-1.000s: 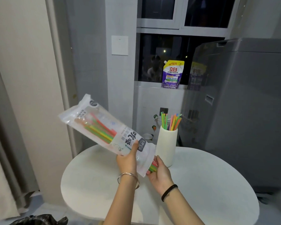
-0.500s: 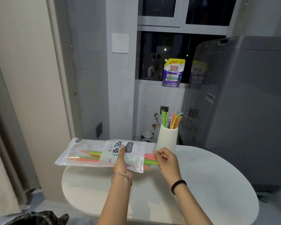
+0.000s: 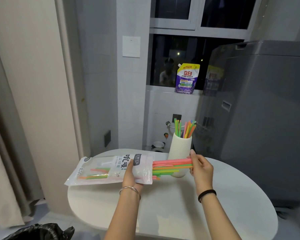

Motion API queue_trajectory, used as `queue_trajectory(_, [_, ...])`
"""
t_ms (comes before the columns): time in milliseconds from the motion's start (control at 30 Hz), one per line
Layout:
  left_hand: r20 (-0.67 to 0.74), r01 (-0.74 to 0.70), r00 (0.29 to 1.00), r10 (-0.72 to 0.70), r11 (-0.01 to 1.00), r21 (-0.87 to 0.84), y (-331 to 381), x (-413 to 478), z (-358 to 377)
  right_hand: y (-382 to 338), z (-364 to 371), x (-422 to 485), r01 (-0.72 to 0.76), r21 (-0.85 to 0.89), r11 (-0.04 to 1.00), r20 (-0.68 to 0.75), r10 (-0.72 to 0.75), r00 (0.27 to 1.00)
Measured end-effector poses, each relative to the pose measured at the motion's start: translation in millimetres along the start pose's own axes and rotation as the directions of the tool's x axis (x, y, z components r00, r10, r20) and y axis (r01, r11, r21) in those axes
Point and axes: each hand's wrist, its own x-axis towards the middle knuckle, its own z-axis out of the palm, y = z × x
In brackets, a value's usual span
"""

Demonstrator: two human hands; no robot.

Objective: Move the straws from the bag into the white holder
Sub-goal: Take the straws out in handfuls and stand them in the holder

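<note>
My left hand (image 3: pixel 131 175) grips the clear printed straw bag (image 3: pixel 100 168) near its open right end and holds it level above the round white table (image 3: pixel 232 196). Several pink, orange and green straws (image 3: pixel 171 165) stick out of the bag's mouth to the right. My right hand (image 3: pixel 200 168) pinches the outer ends of that bunch. A few straws remain deeper inside the bag. The white holder (image 3: pixel 179 149) stands just behind the bunch on the table, with several coloured straws (image 3: pixel 184 129) upright in it.
A large grey appliance (image 3: pixel 258 118) stands close on the right of the table. A purple refill pouch (image 3: pixel 186 78) sits on the window sill behind. A curtain (image 3: pixel 10 135) hangs at left, and a black bin bag (image 3: pixel 38 231) lies on the floor at lower left.
The bag went from tilted up to level. My right hand has drawn a bunch of straws farther out of the bag's mouth, moving to the right.
</note>
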Motion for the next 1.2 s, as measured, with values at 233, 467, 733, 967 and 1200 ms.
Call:
queue_trajectory(233, [-0.028, -0.039, 0.999, 0.038, 0.999, -0.010, -12, 2, 5, 4, 16, -16, -0.215, -0.012, 0.976, 0.268, 0.211, 0.940])
queue_trajectory(467, [-0.004, -0.048, 0.999, 0.048, 0.999, 0.004, -10, 0, 6, -5, 4, -3, -0.192, 0.223, 0.956, 0.002, 0.197, 0.980])
queue_trajectory(733, [-0.023, -0.011, 1.000, 0.011, 1.000, 0.005, -22, 1, 10, -2, 15, -12, -0.178, 0.046, 0.983, 0.169, 0.167, 0.971])
queue_trajectory(967, [-0.052, -0.036, 0.998, 0.033, 0.997, -0.062, -26, 4, 10, 0, 13, -8, -0.122, 0.165, 0.979, -0.021, 0.127, 0.992])
queue_trajectory(1200, [-0.027, -0.008, 1.000, 0.006, 0.998, -0.069, -32, 7, 11, 2, 18, -7, -0.157, 0.074, 0.985, 0.075, 0.151, 0.986])
